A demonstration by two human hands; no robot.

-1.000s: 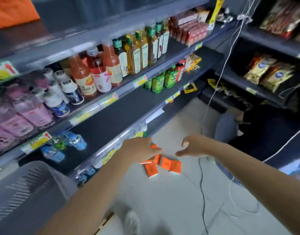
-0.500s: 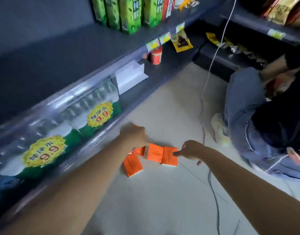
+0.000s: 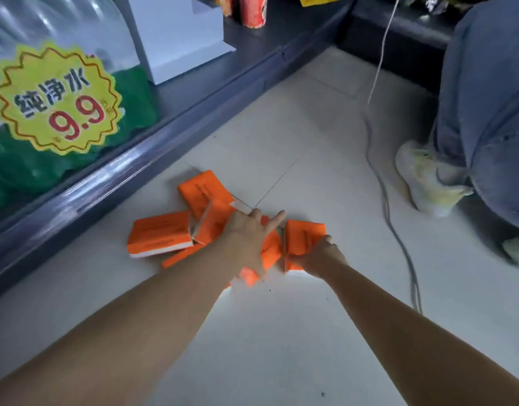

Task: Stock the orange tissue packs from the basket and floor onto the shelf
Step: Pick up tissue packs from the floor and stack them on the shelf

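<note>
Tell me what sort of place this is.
Most likely a small shop aisle: a low shelf holds a wrapped water pack with a yellow 9.9 price sticker and a red can, and orange tissue packs lie on the floor.

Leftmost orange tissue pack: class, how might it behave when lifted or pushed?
Probably light and squashy: the orange tissue pack is a small soft-wrapped block. Its flat faces suggest sliding, not rolling, on the smooth floor.
</note>
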